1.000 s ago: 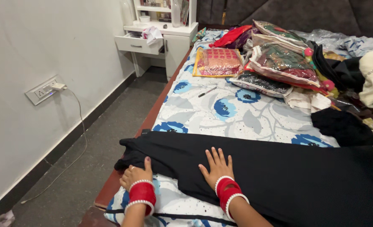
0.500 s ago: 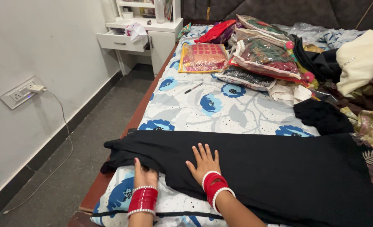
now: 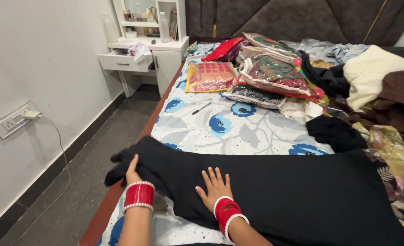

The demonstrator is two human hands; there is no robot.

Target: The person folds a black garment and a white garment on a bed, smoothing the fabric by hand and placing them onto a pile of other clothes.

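Observation:
A long black garment [image 3: 284, 187] lies spread across the near part of a bed with a white and blue flowered sheet [image 3: 220, 127]. My left hand [image 3: 132, 171] grips the garment's left end at the bed's edge and lifts it a little, so the cloth humps up there. My right hand [image 3: 214, 186] lies flat on the black cloth with its fingers spread, pressing it down. Both wrists carry red and white bangles.
Packed clothes in clear bags [image 3: 275, 73] and loose garments [image 3: 384, 91] pile up at the far and right side of the bed. A pen [image 3: 201, 108] lies on the sheet. A white bedside cabinet [image 3: 143, 59] with an open drawer stands at the far left. A charger cable [image 3: 61, 146] hangs from a wall socket.
My left hand has closed on the garment's left end and raised it toward the far side. My right hand has stayed flat on the cloth. The camera has tilted up slightly.

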